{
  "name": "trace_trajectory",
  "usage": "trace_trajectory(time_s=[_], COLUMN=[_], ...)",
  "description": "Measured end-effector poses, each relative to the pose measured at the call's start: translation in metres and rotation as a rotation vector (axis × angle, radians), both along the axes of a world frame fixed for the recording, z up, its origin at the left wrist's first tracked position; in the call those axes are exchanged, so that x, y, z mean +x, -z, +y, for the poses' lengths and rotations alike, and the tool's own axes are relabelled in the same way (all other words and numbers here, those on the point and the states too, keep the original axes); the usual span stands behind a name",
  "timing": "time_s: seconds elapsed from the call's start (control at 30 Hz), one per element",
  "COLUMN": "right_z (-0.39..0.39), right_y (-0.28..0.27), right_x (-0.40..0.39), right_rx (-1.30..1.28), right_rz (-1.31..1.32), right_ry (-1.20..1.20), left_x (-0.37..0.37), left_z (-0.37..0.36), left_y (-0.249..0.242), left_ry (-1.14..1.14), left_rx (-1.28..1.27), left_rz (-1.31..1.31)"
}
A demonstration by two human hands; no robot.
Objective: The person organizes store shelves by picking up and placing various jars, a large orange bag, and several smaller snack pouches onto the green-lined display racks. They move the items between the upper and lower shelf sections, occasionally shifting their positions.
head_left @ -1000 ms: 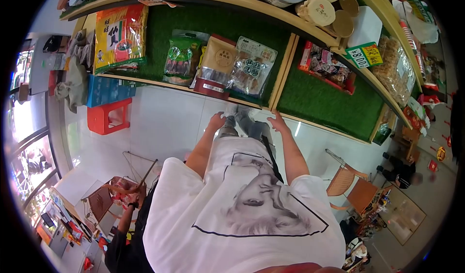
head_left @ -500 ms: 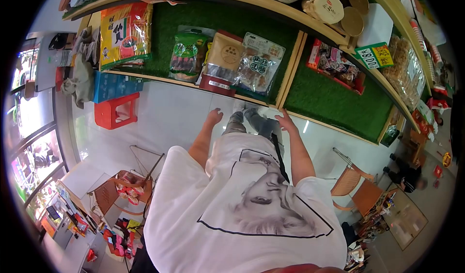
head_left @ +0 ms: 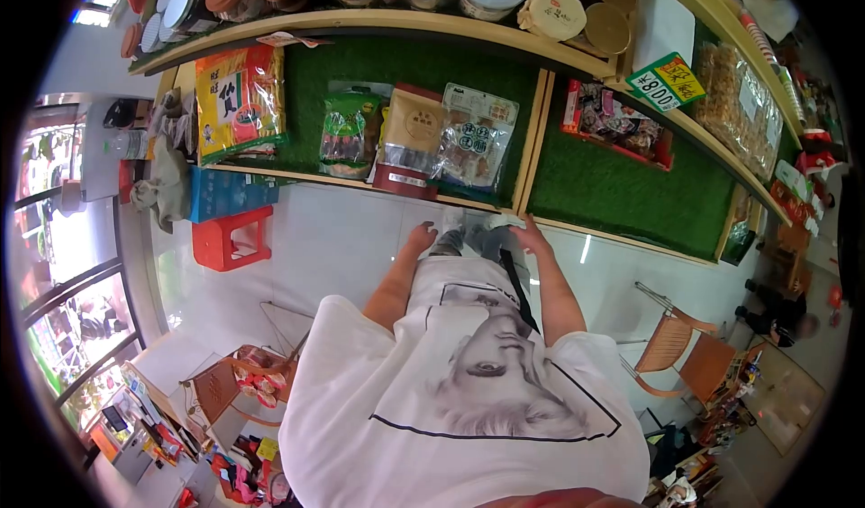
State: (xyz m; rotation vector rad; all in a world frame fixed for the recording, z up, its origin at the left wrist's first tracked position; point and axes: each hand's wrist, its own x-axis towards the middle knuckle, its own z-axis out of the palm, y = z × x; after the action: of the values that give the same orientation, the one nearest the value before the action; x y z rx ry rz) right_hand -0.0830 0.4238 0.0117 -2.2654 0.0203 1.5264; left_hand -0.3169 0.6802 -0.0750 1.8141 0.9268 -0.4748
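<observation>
Snack bags lie on the green shelf, just above both hands. Three sit side by side: a green bag, a brown bag and a clear bag. The brown bag rests on one red box. The left hand and the right hand hang low and apart, fingers loose, holding nothing. One yellow bag lies far to the left. One red stool stands on the floor.
</observation>
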Motion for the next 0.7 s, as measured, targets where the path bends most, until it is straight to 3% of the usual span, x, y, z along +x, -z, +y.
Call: trace_trajectory(time_s=[0.1, 0.27, 0.3, 0.47, 0.7], right_z=[0.005, 0.011, -0.01, -0.009, 0.003], right_y=[-0.013, -0.027, 0.036, 0.036, -0.01], right_x=[0.001, -0.003, -0.005, 0.002, -0.001], right_rx=[-0.006, -0.03, -0.003, 0.045, 0.036], right_rz=[-0.003, -0.028, -0.135, -0.156, -0.125], right_ry=[0.016, -0.022, -0.084, -0.049, 0.037], left_x=[0.004, -0.011, -0.013, -0.036, -0.04], left_z=[-0.001, 0.012, 0.014, 0.017, 0.008], left_y=[-0.01, -0.017, -0.022, -0.006, -0.01], left_ry=[0.061, -0.035, -0.056, -0.003, 0.023], left_rx=[0.023, 0.013, 0.005, 0.025, 0.022], left_rz=[-0.017, -0.011, -0.006, 0.076, 0.145])
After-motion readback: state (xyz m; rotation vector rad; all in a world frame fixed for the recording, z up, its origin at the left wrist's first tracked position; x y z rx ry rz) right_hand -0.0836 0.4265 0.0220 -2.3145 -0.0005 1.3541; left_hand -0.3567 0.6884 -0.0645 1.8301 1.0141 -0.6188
